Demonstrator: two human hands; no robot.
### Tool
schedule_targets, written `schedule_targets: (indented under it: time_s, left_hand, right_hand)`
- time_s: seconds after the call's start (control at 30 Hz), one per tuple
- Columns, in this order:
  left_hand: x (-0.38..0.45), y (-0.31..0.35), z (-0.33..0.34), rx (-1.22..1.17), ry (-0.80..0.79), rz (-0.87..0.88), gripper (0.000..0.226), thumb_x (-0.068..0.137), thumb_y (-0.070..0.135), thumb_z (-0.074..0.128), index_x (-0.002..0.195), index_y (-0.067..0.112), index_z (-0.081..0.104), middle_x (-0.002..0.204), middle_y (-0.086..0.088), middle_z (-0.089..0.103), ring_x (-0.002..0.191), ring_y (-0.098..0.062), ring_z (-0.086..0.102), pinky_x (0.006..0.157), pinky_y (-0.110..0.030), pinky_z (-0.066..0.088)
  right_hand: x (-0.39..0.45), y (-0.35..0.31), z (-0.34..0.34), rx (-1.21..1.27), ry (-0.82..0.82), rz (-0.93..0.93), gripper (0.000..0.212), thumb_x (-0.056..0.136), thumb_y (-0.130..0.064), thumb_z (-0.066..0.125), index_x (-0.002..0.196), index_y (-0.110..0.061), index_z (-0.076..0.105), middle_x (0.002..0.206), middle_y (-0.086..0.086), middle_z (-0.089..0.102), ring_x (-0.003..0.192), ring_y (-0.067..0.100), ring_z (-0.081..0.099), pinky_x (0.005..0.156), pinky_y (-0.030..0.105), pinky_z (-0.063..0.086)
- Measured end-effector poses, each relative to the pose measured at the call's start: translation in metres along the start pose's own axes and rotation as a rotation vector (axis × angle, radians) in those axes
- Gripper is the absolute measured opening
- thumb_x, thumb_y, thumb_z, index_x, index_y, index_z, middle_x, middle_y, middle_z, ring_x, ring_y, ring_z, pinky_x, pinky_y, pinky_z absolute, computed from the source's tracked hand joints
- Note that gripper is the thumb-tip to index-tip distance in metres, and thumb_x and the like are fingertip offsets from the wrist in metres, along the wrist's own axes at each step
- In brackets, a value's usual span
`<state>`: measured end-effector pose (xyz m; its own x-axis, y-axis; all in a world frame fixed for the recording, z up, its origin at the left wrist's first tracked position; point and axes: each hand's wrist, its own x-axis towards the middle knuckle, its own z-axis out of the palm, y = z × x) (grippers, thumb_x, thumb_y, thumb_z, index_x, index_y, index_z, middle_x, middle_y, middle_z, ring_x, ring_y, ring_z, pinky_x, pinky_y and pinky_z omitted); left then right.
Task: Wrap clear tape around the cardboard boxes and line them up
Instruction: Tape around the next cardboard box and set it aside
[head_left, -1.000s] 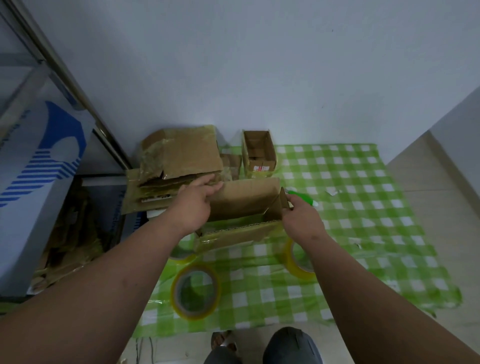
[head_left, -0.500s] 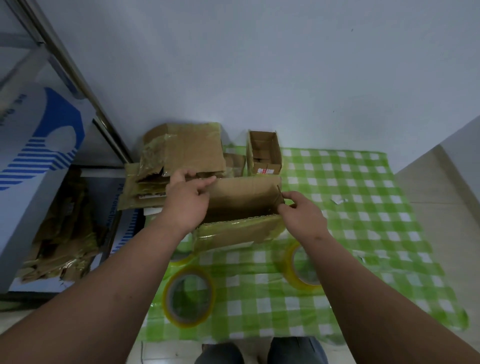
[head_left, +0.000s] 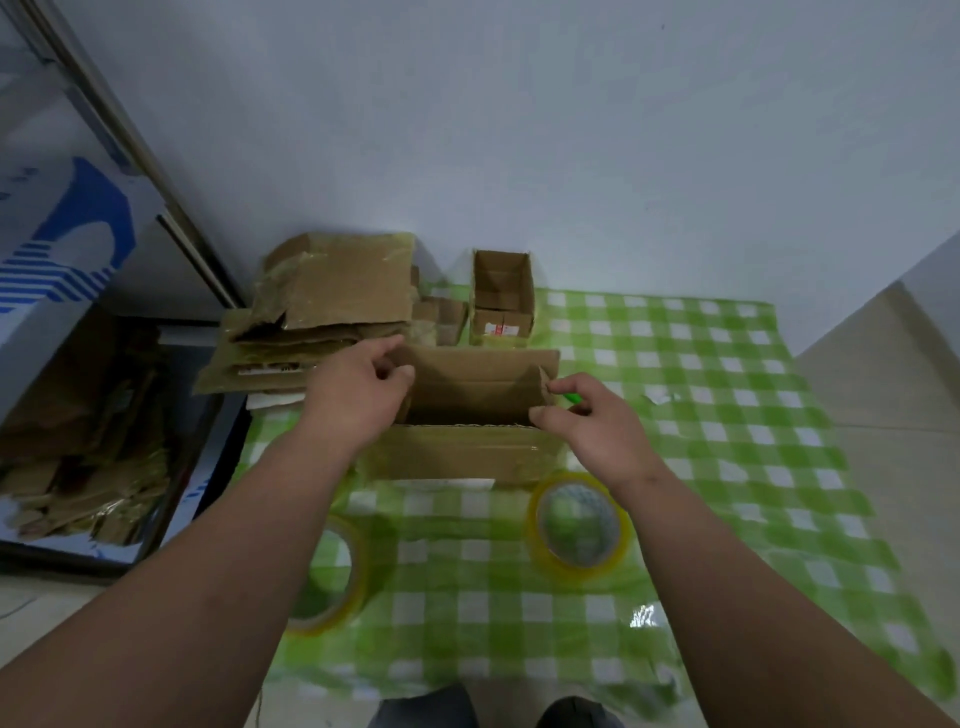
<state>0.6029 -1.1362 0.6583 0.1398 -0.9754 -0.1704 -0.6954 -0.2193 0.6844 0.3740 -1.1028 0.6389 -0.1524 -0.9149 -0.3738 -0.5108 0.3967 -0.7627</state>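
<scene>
An open brown cardboard box (head_left: 467, 452) sits on the green checked cloth (head_left: 701, 415), its front face shiny with tape. My left hand (head_left: 358, 389) grips the box's left end flap between thumb and fingers. My right hand (head_left: 587, 421) pinches the right end flap at the box's right corner. Two rolls of clear tape lie in front of the box: one roll (head_left: 579, 525) just below my right wrist, the other roll (head_left: 332, 577) partly hidden under my left forearm. A small open box (head_left: 501, 299) stands by the wall behind.
A pile of flattened, tape-covered cardboard (head_left: 322, 312) lies at the back left. A tray of cardboard scraps (head_left: 78, 441) sits on the floor to the left under a blue and white panel (head_left: 57, 244). A green object (head_left: 571, 397) peeks out behind my right hand.
The box has come down onto the cloth and stands more upright and open. Both hands shifted their hold on its end flaps, the left now curled over the left one.
</scene>
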Motion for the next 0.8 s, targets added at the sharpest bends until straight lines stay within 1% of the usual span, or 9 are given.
schedule_targets:
  time_s: [0.07, 0.2, 0.33, 0.4, 0.47, 0.57, 0.67, 0.73, 0.8]
  left_hand:
    - [0.0, -0.008, 0.002, -0.126, -0.024, -0.058, 0.038, 0.097, 0.026, 0.058, 0.135, 0.031, 0.056, 0.113, 0.002, 0.066, 0.105, -0.018, 0.062, 0.098, -0.039, 0.049]
    - [-0.006, -0.029, 0.003, -0.516, -0.065, -0.121, 0.023, 0.099, 0.019, 0.057, 0.115, 0.034, 0.061, 0.108, -0.006, 0.07, 0.097, -0.017, 0.069, 0.099, -0.039, 0.051]
    - [-0.018, -0.038, 0.005, -0.616, -0.11, -0.031, 0.032, 0.099, 0.021, 0.057, 0.13, 0.026, 0.056, 0.098, -0.001, 0.072, 0.094, -0.011, 0.07, 0.097, -0.029, 0.048]
    - [-0.024, -0.043, 0.003, -0.589, -0.151, 0.009, 0.043, 0.095, 0.027, 0.061, 0.136, 0.027, 0.052, 0.099, -0.002, 0.075, 0.098, -0.01, 0.07, 0.103, -0.029, 0.043]
    - [-0.026, -0.05, 0.001, -0.551, -0.214, 0.038, 0.072, 0.08, 0.047, 0.073, 0.144, 0.032, 0.043, 0.105, 0.0, 0.075, 0.105, -0.01, 0.069, 0.112, -0.036, 0.034]
    - [-0.025, -0.058, 0.002, -0.477, -0.298, 0.065, 0.109, 0.053, 0.068, 0.079, 0.148, 0.041, 0.034, 0.113, 0.007, 0.073, 0.116, -0.008, 0.062, 0.116, -0.043, 0.029]
    - [-0.026, -0.062, 0.002, -0.516, -0.329, 0.082, 0.099, 0.059, 0.023, 0.074, 0.149, 0.035, 0.035, 0.119, 0.005, 0.071, 0.116, -0.013, 0.061, 0.095, -0.035, 0.045]
    - [-0.029, -0.065, 0.001, -0.624, -0.321, 0.091, 0.089, 0.064, 0.0, 0.059, 0.146, 0.028, 0.04, 0.123, -0.003, 0.068, 0.114, -0.019, 0.062, 0.078, -0.032, 0.046]
    - [-0.033, -0.069, 0.001, -0.729, -0.248, 0.102, 0.076, 0.076, -0.017, 0.048, 0.141, 0.02, 0.044, 0.124, -0.009, 0.066, 0.11, -0.023, 0.063, 0.075, -0.035, 0.045]
  right_hand:
    - [0.0, 0.002, 0.001, -0.03, -0.021, -0.03, 0.033, 0.064, -0.07, 0.06, 0.089, -0.049, 0.059, 0.093, -0.012, 0.055, 0.097, 0.017, 0.058, 0.104, 0.051, 0.039]
    - [-0.001, 0.009, 0.007, -0.142, -0.034, -0.114, 0.02, 0.088, -0.065, 0.05, 0.084, -0.048, 0.058, 0.1, -0.013, 0.051, 0.107, 0.02, 0.054, 0.107, 0.05, 0.034]
    - [-0.006, 0.019, 0.011, -0.107, -0.021, -0.184, 0.04, 0.08, -0.082, 0.04, 0.094, -0.049, 0.057, 0.117, -0.009, 0.054, 0.119, 0.02, 0.051, 0.109, 0.051, 0.033]
    - [-0.006, 0.024, 0.01, -0.076, -0.067, -0.206, 0.058, 0.058, -0.097, 0.039, 0.095, -0.056, 0.056, 0.115, -0.016, 0.048, 0.12, 0.02, 0.049, 0.111, 0.051, 0.032]
    - [-0.003, 0.033, 0.009, -0.115, -0.149, -0.238, 0.073, 0.047, -0.099, 0.049, 0.109, -0.06, 0.051, 0.117, -0.019, 0.04, 0.122, 0.021, 0.046, 0.112, 0.051, 0.033]
    - [-0.001, 0.042, 0.01, -0.141, -0.164, -0.272, 0.076, 0.067, -0.069, 0.074, 0.134, -0.046, 0.049, 0.124, -0.011, 0.035, 0.12, 0.018, 0.046, 0.109, 0.043, 0.04]
    - [-0.004, 0.043, 0.018, -0.076, -0.034, -0.322, 0.05, 0.085, -0.047, 0.07, 0.132, -0.034, 0.056, 0.12, -0.007, 0.039, 0.111, 0.014, 0.05, 0.093, 0.029, 0.042]
    - [-0.008, 0.043, 0.024, -0.042, 0.046, -0.338, 0.037, 0.089, -0.045, 0.068, 0.121, -0.028, 0.061, 0.115, -0.005, 0.043, 0.103, 0.013, 0.052, 0.085, 0.027, 0.04]
    - [-0.016, 0.041, 0.029, 0.027, 0.102, -0.34, 0.026, 0.091, -0.039, 0.066, 0.107, -0.019, 0.066, 0.109, -0.002, 0.049, 0.096, 0.015, 0.056, 0.079, 0.03, 0.043]
